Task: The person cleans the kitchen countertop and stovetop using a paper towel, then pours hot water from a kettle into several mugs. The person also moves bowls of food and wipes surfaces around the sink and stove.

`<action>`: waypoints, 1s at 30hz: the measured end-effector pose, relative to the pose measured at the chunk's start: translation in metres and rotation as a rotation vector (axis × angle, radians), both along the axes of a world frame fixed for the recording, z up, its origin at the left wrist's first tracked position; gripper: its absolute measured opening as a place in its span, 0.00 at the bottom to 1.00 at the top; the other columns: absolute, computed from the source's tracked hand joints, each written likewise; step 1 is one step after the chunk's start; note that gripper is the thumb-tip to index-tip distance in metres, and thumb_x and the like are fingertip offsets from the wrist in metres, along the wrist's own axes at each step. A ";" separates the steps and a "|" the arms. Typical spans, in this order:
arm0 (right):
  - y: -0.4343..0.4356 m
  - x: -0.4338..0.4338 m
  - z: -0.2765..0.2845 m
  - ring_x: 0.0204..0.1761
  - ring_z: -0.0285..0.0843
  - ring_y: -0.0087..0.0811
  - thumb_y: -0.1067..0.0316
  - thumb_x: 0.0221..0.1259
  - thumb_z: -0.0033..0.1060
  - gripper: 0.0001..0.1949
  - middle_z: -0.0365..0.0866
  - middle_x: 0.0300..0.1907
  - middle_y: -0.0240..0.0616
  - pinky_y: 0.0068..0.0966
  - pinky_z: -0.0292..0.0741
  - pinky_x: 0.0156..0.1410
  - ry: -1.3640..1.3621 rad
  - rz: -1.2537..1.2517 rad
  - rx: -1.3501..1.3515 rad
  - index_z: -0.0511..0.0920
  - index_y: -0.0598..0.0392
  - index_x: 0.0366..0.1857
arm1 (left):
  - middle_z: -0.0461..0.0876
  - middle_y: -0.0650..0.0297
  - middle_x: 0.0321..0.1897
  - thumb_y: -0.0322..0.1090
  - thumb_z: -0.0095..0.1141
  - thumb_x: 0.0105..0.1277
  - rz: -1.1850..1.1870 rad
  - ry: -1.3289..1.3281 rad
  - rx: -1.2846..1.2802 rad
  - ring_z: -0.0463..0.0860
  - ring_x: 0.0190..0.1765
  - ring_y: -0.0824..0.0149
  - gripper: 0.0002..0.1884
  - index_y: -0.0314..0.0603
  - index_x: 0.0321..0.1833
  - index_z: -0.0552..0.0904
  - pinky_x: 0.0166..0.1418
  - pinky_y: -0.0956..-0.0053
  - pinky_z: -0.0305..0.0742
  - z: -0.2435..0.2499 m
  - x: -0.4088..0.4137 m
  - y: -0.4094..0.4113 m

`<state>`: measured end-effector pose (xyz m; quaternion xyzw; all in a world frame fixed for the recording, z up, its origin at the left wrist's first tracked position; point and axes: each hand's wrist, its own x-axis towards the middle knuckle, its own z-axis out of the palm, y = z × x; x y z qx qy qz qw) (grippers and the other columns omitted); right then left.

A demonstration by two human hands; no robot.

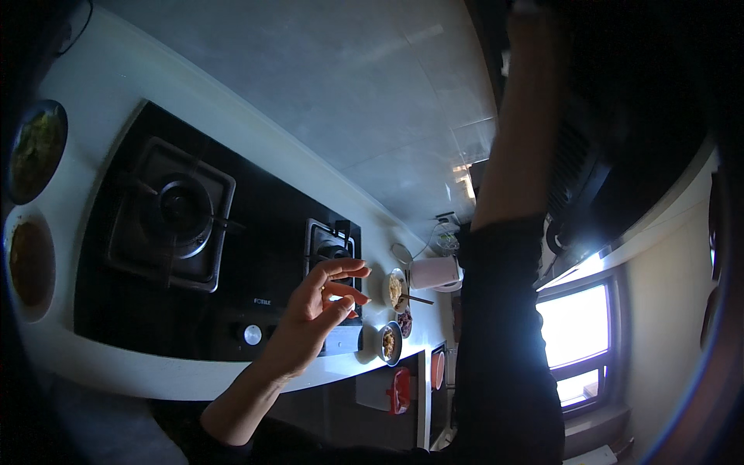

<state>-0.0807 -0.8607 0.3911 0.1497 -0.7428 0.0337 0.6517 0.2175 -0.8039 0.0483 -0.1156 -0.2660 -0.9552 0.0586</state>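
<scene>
My left hand (pixel 317 311) hovers above the right side of a black glass gas cooktop (pixel 261 244), fingers bent and apart, with nothing seen in it. Below it are the smaller burner (pixel 334 250) and the front edge. The large burner (pixel 180 212) has a bare pan support and no flame shows. My right arm stretches up past the dark range hood (pixel 575 157); my right hand (pixel 528 14) is blurred and dark at the top edge, so its grip is hidden. A round metal knob (pixel 253 335) sits at the cooktop's front.
Two dishes of food, one with greens (pixel 38 151) and one brown (pixel 30 264), stand at the far left. Beyond the cooktop are a bowl with chopsticks (pixel 396 290), another food bowl (pixel 390 343) and a pale electric kettle (pixel 427 273). A red-lined bin (pixel 400 389) stands lower down.
</scene>
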 end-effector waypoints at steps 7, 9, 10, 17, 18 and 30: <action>-0.064 0.071 -0.076 0.59 0.71 0.46 0.72 0.51 0.55 0.25 0.73 0.56 0.51 0.40 0.72 0.61 -0.279 0.877 0.074 0.71 0.64 0.57 | 0.74 0.53 0.60 0.35 0.53 0.67 0.143 -0.033 0.050 0.82 0.50 0.66 0.22 0.44 0.64 0.70 0.50 0.70 0.78 -0.002 0.011 -0.038; -0.038 0.089 -0.098 0.60 0.69 0.47 0.73 0.50 0.54 0.26 0.71 0.57 0.52 0.41 0.71 0.63 -1.056 1.684 -0.222 0.70 0.65 0.59 | 0.75 0.54 0.59 0.35 0.52 0.68 0.144 -0.028 0.072 0.81 0.50 0.68 0.22 0.44 0.65 0.70 0.50 0.71 0.77 -0.003 0.011 -0.040; -0.023 0.100 -0.109 0.61 0.69 0.47 0.73 0.50 0.54 0.27 0.71 0.58 0.52 0.41 0.71 0.64 -1.357 1.831 -0.361 0.69 0.65 0.59 | 0.74 0.54 0.59 0.35 0.52 0.68 0.142 -0.021 0.091 0.81 0.51 0.68 0.22 0.44 0.65 0.70 0.50 0.71 0.77 -0.002 0.010 -0.039; 0.086 0.181 -0.196 0.67 0.62 0.53 0.82 0.32 0.54 0.39 0.66 0.64 0.53 0.45 0.59 0.73 -1.952 1.388 -0.836 0.66 0.65 0.63 | 0.62 0.54 0.68 0.36 0.48 0.69 0.293 -0.122 0.121 0.70 0.65 0.61 0.30 0.49 0.73 0.57 0.67 0.63 0.67 -0.011 0.003 -0.038; 0.106 0.183 -0.202 0.66 0.63 0.52 0.82 0.32 0.55 0.39 0.68 0.63 0.53 0.45 0.60 0.72 -1.955 1.355 -0.863 0.67 0.65 0.62 | 0.61 0.54 0.68 0.34 0.48 0.69 0.276 -0.118 0.125 0.69 0.65 0.61 0.30 0.49 0.74 0.57 0.68 0.62 0.67 -0.009 0.002 -0.032; 0.248 0.195 -0.211 0.62 0.68 0.46 0.76 0.38 0.64 0.34 0.74 0.57 0.49 0.40 0.64 0.68 -1.952 1.028 -0.538 0.70 0.64 0.60 | 0.56 0.55 0.72 0.37 0.53 0.66 0.036 -0.079 0.173 0.59 0.73 0.56 0.33 0.53 0.74 0.57 0.73 0.54 0.59 -0.011 -0.007 0.045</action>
